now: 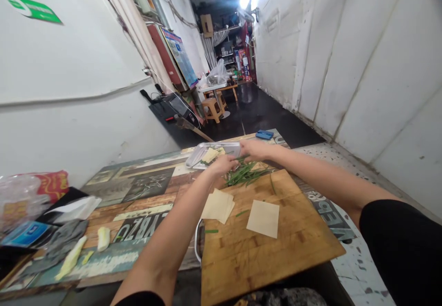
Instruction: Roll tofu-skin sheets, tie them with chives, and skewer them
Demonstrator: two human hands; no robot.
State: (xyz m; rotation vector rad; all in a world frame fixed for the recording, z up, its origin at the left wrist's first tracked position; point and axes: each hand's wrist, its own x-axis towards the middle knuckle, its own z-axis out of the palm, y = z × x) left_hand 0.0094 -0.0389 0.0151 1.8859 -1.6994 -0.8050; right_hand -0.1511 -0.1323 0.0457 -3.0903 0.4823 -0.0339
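Observation:
A wooden cutting board [290, 246] lies in front of me with a pile of long green chive stalks [247, 175] at its far edge. My left hand [224, 164] is closed at the left of this pile, its fingertips pinching stalks. My right hand [254, 150] reaches over the far side, fingers curled down at the stalks and partly hidden. A strand shows between both hands. Nearer me are a small stack of pale square sheets [217, 205] and one single square sheet [263, 218]. Behind my left hand, a clear tray [197, 158] holds pale sheets with green bits.
A blue object [264, 134] lies at the table's far edge. On the left are a grey cloth [65, 241], pale vegetable pieces [103, 239] and plastic packaging [34, 193]. White walls flank the room, with a stool [212, 109] and small table [213, 87] beyond.

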